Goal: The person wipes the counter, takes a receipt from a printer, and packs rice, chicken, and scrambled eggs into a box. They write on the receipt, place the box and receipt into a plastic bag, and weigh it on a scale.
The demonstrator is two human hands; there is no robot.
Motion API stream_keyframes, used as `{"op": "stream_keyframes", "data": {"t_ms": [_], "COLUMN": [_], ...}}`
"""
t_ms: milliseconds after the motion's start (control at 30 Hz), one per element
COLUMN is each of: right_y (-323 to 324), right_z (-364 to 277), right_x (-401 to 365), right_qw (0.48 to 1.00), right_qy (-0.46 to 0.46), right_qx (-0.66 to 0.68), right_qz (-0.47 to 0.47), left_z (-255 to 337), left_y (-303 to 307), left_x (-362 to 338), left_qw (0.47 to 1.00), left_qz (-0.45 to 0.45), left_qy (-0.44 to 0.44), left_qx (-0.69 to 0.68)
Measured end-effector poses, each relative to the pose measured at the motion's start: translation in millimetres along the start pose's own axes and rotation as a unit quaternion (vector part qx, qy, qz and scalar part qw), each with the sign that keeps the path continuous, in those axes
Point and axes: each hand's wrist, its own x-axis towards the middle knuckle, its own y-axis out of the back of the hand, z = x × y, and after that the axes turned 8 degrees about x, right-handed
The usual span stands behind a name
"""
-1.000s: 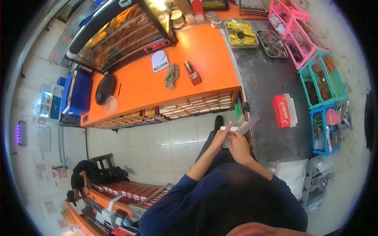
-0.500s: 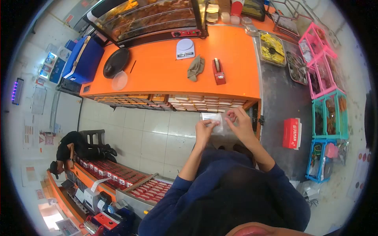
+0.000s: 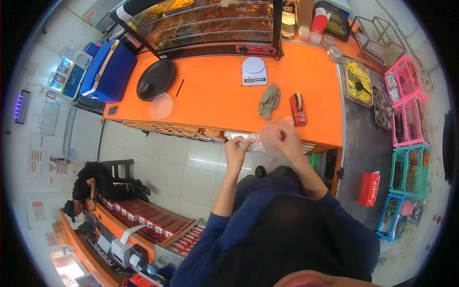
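I wear a dark navy top with long sleeves. The left sleeve and the right sleeve end near the elbows. My left grip and right grip are bare. My shoe is black.

From where I stand, the orange bench carries one white scale, one black pan, one clear lid, one cloth and one red tape dispenser. One left hand and one right hand hold one clear bag.
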Motion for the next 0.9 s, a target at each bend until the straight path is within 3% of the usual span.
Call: {"op": "stream_keyframes", "data": {"t_ms": [100, 167, 200, 267, 300, 367, 400, 467, 600, 700, 767, 900], "right_y": [-9.5, -15.8, -15.5, -12.2, -11.3, -6.8, -1.9, 7.9, 5.0, 4.6, 7.8, 12.7], "right_z": [-22.9, -24.6, -20.8, -8.0, -2.1, 11.0, 14.4, 22.3, 30.3, 21.8, 31.6, 66.1], "right_x": [28.8, 42.9, 50.3, 64.8, 71.0, 80.5, 84.9, 101.4, 136.1, 159.4, 173.5, 187.9], "right_qw": [0.997, 0.996, 0.997, 0.953, 0.952, 0.916, 0.912, 0.986, 0.983, 0.991, 0.954, 0.952], "right_qy": [-0.039, -0.036, -0.037, -0.196, -0.2, -0.188, -0.203, -0.092, -0.133, -0.068, -0.147, -0.114], "right_qx": [0.055, 0.04, 0.04, 0.157, 0.157, 0.292, 0.293, 0.069, 0.125, 0.054, 0.122, 0.124], "right_qz": [0.048, -0.069, -0.063, -0.17, -0.17, -0.203, -0.204, -0.124, -0.034, -0.099, -0.232, -0.254], "left_z": [8.1, 14.7, 15.1, 17.0, 18.7, 22.3, 24.3, 29.4, 49.5, 52.2, 52.6, 45.7], "left_y": [-1.8, -0.9, -0.7, -0.8, -0.4, -0.4, 0.6, 3.0, 0.1, -4.6, -6.4, -9.6], "left_x": [21.8, 37.2, 46.9, 64.9, 72.8, 89.9, 97.3, 115.1, 137.9, 159.5, 174.5, 193.4], "left_qw": [0.995, 0.988, 0.988, 0.98, 0.979, 0.981, 0.98, 0.99, 0.985, 0.984, 0.983, 0.987], "left_qz": [-0.033, -0.094, -0.099, -0.138, -0.141, -0.131, -0.135, -0.125, -0.099, -0.123, -0.144, -0.135], "left_qy": [-0.027, -0.01, -0.012, 0.016, 0.02, 0.015, 0.03, 0.012, -0.007, -0.02, 0.017, 0.032], "left_qx": [-0.09, -0.123, -0.12, -0.143, -0.144, -0.139, -0.142, -0.058, -0.139, -0.127, -0.113, -0.078]}}
